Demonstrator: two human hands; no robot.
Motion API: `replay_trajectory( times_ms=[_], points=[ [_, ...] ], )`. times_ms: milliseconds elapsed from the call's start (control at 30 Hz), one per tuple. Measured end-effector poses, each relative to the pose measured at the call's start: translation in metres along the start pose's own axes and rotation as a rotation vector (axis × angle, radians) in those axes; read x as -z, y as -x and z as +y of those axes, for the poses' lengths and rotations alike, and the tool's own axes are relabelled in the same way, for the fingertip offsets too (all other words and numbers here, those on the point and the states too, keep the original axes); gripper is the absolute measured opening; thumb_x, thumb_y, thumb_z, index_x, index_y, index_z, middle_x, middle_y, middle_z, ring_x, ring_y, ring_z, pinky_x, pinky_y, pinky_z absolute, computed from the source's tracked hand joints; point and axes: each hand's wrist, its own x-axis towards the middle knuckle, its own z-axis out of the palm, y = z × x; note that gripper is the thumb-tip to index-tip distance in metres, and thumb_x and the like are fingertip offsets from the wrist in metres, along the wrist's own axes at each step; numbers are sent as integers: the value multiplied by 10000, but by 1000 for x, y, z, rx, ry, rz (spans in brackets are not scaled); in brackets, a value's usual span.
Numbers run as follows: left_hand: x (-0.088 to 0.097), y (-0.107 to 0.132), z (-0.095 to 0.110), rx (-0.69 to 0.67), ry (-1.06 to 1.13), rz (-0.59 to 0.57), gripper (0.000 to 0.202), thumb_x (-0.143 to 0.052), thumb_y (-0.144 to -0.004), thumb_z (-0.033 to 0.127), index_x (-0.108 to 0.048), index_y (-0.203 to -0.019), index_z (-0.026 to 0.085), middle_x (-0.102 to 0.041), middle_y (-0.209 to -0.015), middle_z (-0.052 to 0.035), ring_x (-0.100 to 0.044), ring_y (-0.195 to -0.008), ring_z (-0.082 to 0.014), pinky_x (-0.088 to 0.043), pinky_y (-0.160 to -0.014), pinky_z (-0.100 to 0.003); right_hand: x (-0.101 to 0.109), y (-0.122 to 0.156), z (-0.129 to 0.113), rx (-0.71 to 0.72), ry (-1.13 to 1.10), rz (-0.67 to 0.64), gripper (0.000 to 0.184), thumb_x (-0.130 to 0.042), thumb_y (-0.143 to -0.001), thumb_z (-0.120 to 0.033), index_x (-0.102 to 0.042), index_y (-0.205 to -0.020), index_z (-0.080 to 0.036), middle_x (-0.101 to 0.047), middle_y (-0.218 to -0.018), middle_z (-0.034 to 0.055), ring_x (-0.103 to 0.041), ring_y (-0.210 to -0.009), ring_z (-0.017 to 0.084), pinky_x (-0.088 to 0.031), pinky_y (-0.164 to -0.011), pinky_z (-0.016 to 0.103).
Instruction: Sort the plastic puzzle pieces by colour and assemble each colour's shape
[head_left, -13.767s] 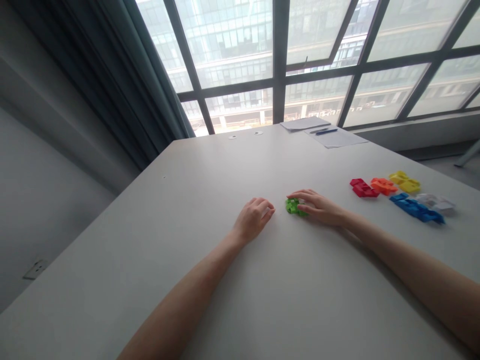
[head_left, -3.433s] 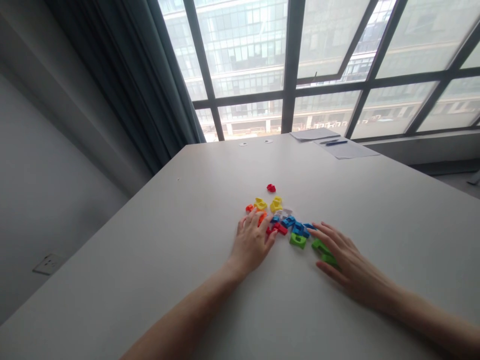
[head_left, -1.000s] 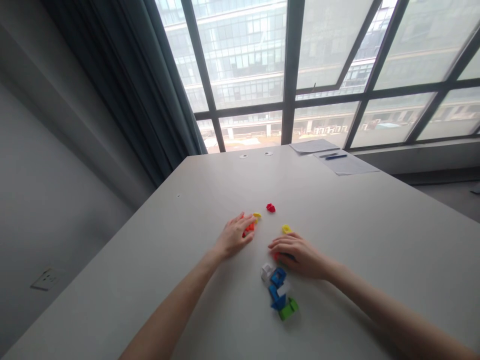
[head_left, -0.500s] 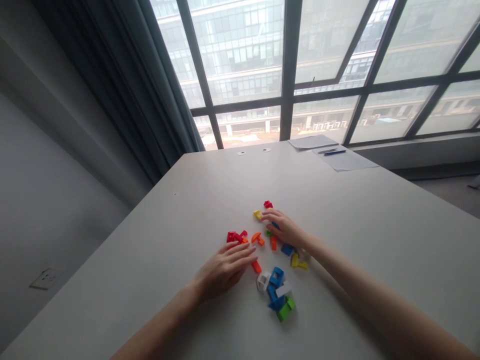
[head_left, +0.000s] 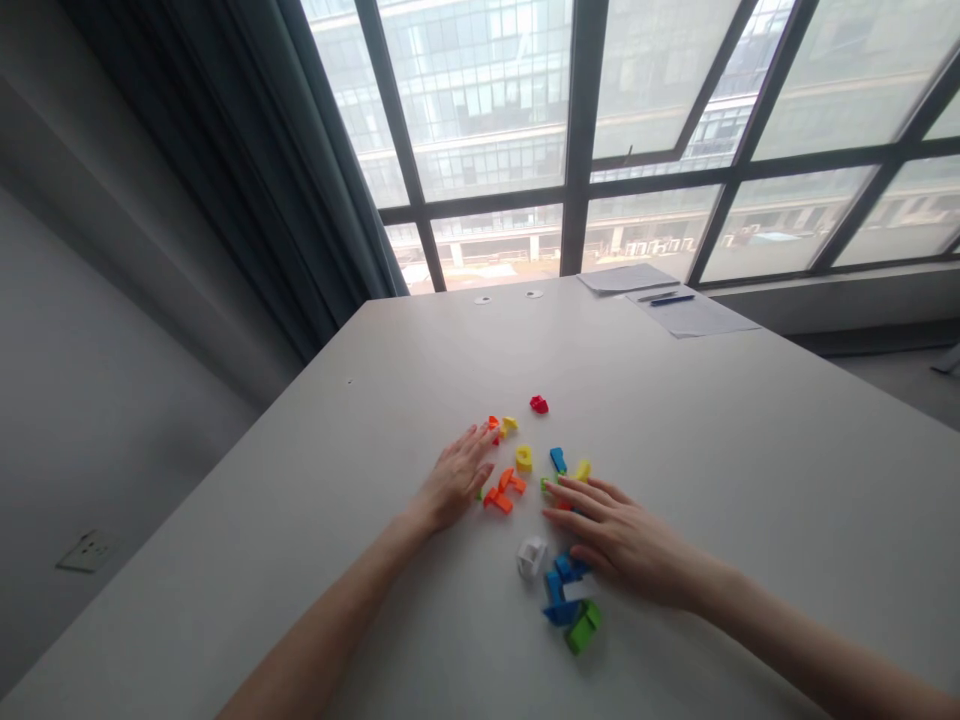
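Observation:
My left hand [head_left: 454,482] lies low over the table with its fingers stretched out. Its fingertips touch or cover small red and orange blocks [head_left: 493,423], and part of a green piece shows by its thumb. Beside it are orange blocks [head_left: 499,500] and a yellow block [head_left: 523,459]. My right hand [head_left: 619,527] is spread flat over several blocks, which its fingers partly hide. A blue block [head_left: 556,459] and a yellow piece [head_left: 583,470] stick out beyond those fingers. Nearer to me sit a white block [head_left: 531,558], several blue blocks [head_left: 559,612] and a green block [head_left: 583,628].
A red block [head_left: 539,404] lies farther out on the white table [head_left: 420,390]. Paper sheets [head_left: 705,318] with a blue pen [head_left: 672,300] rest at the far right edge. Behind the table stand a window and a dark curtain [head_left: 300,200].
My left hand has moved forward, away from me, and red pieces moved with it. My right hand has come back toward me and now covers other blocks. Several blocks have shifted.

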Motion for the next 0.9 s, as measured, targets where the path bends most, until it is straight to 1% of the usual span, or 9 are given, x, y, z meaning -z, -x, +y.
replay_trajectory(
  times_ms=[167, 267, 333, 400, 500, 633, 733, 833, 900],
  points=[
    [-1, -16, 37, -159, 131, -103, 461, -370, -981, 307, -387, -1440, 278, -465, -1461, -27, -375, -1388, -214, -320, -1146, -428, 3, 6, 27, -114, -55, 126, 378, -384, -975, -368, -540, -1305, -269, -498, -1435, 82, -432, -1337, 235, -377, -1086, 443],
    [2, -9, 50, -239, 168, -148, 443, -395, -969, 253, -433, -1410, 273, -530, -1406, -40, -418, -1361, -203, -329, -1138, -413, 10, -9, 52, -142, -102, 247, 349, -368, -975, -340, -578, -1242, -258, -583, -1330, 96, -531, -1230, 221, -451, -1014, 411],
    [7, 2, 56, -272, 145, -169, 431, -415, -958, 236, -462, -1383, 283, -543, -1394, -42, -399, -1374, -211, -290, -1152, -453, 13, -30, 69, -148, -53, 274, 349, -377, -971, -355, -571, -1250, -273, -589, -1321, 89, -526, -1227, 229, -438, -1014, 445],
    [12, 15, 67, -320, 83, -174, 414, -481, -934, 285, -498, -1348, 296, -522, -1413, -45, -369, -1389, -246, -248, -1158, -507, 13, -57, 82, -213, 29, 257, 394, -392, -963, -394, -514, -1323, -290, -533, -1396, 82, -452, -1305, 258, -372, -1050, 521],
    [11, 38, 90, -415, 28, -167, 480, -521, -912, 381, -461, -1372, 259, -442, -1473, -81, -359, -1391, -265, -260, -1156, -492, 11, -99, 92, -306, 22, 169, 495, -391, -950, -464, -449, -1393, -251, -437, -1480, 105, -359, -1375, 300, -282, -1084, 571],
    [-7, 63, 117, -634, -48, -165, 490, -471, -932, 445, -443, -1376, 239, -374, -1517, -87, -291, -1423, -281, -238, -1156, -517, 11, -127, 86, -189, -40, 84, 415, -388, -955, -445, -563, -1282, -261, -507, -1429, 63, -410, -1344, 252, -292, -1095, 490],
    [-19, 69, 115, -680, -102, -119, 378, -419, -970, 296, -483, -1339, 247, -451, -1470, -73, -345, -1399, -240, -233, -1165, -492, 12, -118, 78, -105, -69, 76, 359, -407, -951, -408, -610, -1212, -269, -563, -1370, 54, -485, -1276, 224, -353, -1057, 437],
    [-15, 66, 96, -625, -151, -108, 401, -391, -959, 158, -493, -1337, 244, -485, -1444, -71, -362, -1394, -211, -251, -1167, -452, 10, -95, 74, -51, -80, 115, 325, -433, -945, -395, -640, -1156, -260, -590, -1329, 68, -534, -1212, 229, -385, -1029, 430],
    [-8, 63, 78, -556, -185, -81, 408, -414, -943, 121, -519, -1313, 256, -443, -1476, -68, -352, -1401, -217, -280, -1155, -440, 9, -76, 73, -56, -84, 151, 316, -435, -949, -402, -653, -1128, -259, -598, -1312, 72, -555, -1179, 227, -405, -1011, 416]
  ],
)
